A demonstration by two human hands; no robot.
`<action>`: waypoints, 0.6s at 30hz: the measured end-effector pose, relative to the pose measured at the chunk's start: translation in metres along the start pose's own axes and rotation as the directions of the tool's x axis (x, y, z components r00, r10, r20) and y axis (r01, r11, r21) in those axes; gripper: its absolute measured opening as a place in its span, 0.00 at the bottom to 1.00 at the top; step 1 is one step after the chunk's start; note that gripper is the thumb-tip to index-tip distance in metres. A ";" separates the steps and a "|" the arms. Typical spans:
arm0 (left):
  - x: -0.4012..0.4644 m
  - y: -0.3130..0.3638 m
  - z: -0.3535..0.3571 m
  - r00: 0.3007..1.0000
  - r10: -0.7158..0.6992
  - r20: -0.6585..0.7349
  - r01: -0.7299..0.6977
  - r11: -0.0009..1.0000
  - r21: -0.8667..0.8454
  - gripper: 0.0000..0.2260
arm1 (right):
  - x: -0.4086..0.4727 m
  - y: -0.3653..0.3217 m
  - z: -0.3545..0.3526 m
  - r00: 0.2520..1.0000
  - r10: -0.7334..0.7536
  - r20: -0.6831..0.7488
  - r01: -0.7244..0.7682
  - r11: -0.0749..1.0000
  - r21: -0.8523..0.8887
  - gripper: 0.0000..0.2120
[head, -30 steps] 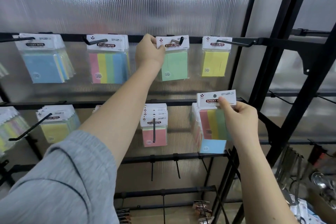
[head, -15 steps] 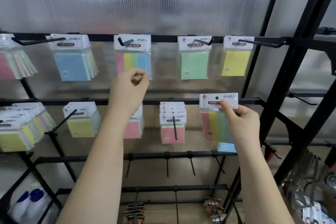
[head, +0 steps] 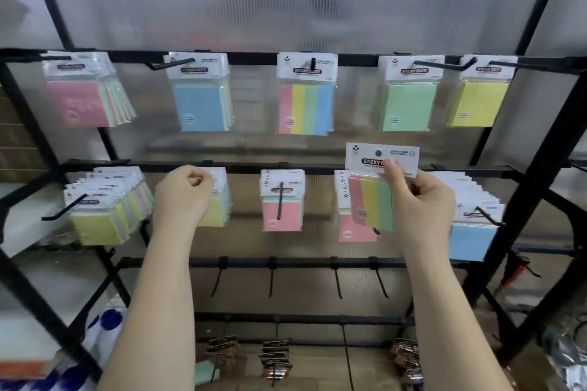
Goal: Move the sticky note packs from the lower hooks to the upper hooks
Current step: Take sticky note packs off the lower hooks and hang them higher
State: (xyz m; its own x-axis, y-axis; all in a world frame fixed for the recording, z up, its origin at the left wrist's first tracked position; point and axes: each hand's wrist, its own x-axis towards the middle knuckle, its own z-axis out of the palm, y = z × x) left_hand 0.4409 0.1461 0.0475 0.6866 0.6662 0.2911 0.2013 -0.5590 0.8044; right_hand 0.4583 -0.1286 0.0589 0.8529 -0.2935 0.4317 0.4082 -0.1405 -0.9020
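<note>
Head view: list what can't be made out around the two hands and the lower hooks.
- Left hand: its curled fingers face away, so whether they pinch the pack behind is hidden.
- Lower hook behind the striped pack: covered by that pack and the right hand.
- Small print on the pack headers: blurred.

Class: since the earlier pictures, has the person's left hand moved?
Yes. The left hand has dropped from the upper rail, beside the green pack, to the lower rail.
</note>
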 end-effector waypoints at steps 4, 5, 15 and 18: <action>0.009 -0.026 -0.015 0.999 -0.033 0.010 0.032 0.998 0.062 0.06 | -0.012 -0.015 0.031 0.999 -0.046 0.018 0.044 0.994 0.103 0.24; 0.011 -0.031 -0.018 0.999 -0.037 0.026 0.035 0.997 0.073 0.06 | -0.014 -0.022 0.038 0.997 -0.069 0.020 0.066 0.988 0.141 0.24; 0.018 -0.059 -0.028 0.989 -0.002 0.145 -0.006 0.998 0.061 0.06 | 0.007 -0.096 0.085 0.983 -0.140 -0.116 0.171 0.926 0.335 0.10; 0.020 -0.061 -0.028 0.987 0.006 0.163 -0.016 0.998 0.061 0.06 | 0.018 -0.102 0.095 0.982 -0.130 -0.139 0.168 0.933 0.318 0.14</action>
State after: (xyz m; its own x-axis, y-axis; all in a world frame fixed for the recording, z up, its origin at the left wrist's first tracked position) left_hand 0.4225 0.2075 0.0188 0.7924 0.5735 0.2079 0.2322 -0.5986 0.7667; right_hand 0.4629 -0.0302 0.1583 0.7390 -0.4018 0.5408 0.6278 0.1197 -0.7691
